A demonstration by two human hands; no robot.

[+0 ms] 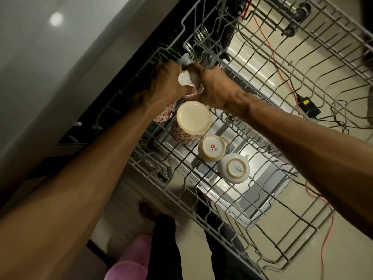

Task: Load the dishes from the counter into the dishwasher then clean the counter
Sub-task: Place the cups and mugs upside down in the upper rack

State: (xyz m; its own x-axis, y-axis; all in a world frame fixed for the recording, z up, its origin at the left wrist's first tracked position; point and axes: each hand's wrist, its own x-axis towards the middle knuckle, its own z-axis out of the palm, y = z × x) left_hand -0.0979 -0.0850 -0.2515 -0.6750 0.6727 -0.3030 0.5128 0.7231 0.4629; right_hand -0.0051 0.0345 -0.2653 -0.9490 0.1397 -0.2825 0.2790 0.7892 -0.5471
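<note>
Both hands, left (165, 81) and right (214, 85), clamped on cup (186, 80) over upper rack (262, 81), beside three upturned mugs (191, 122). Risk: cup knocks tines or neighbour, chips; loose seating lets it tip.

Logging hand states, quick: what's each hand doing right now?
Left hand: closed on the white cup.
Right hand: closed on the same cup, over the upper rack.

The pulled-out upper dishwasher rack (252, 110) of grey wire carries 3 upturned cups in a row: a tall floral mug (190, 122), a cream cup (211, 148) marked Somny and a white cup (235, 168) marked SISTA.
</note>
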